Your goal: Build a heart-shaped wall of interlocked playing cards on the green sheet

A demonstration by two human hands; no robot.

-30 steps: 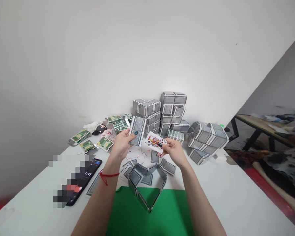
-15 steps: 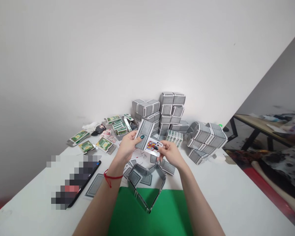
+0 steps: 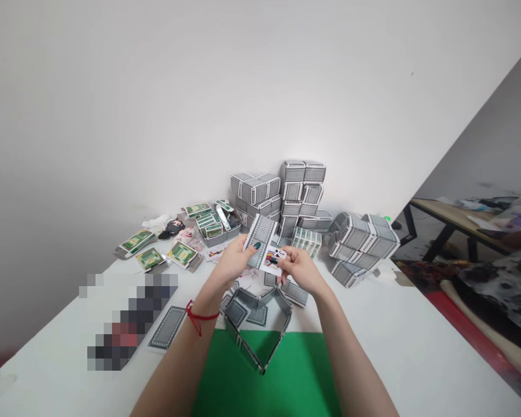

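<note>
Left hand (image 3: pixel 232 263): clamped on a grey-backed card (image 3: pixel 261 234), with thumb pressed across the patterned face.
Right hand (image 3: pixel 301 269): clamped on a jack (image 3: pixel 274 259), pinched near the outer end, just beside the other grip.
Overlap: held in the air between both hands, with the inner end of the jack hidden by the grey-backed card; impossible to tell whether slotted into a fold or merely laid behind.
Handling: best done, by the look of it, with light thumbs, edges kept parallel and a slow, straight push; likely to crease if squeezed hard or forced at a slant.
Card stock: thin, apparently stiff, smooth; printed grey inside a white border on the back, bright on the face.
Heart-shaped ring (image 3: pixel 247 299): stood on edge just below the grip, hollow, walled in layered cards, pointed toward the wearer.
Green sheet (image 3: pixel 304 370): spread plain and flat under the ring's lower part, nearer the wearer than the grip.
Tall card block (image 3: pixel 304 191): stacked beyond the grip in boxy, white-edged cells.
Right-hand card block (image 3: pixel 364 243): piled well right of the grip, similarly padded-looking.
Green-and-yellow cartons (image 3: pixel 183 253): strewn left of the grip, small and rectangular.
</note>
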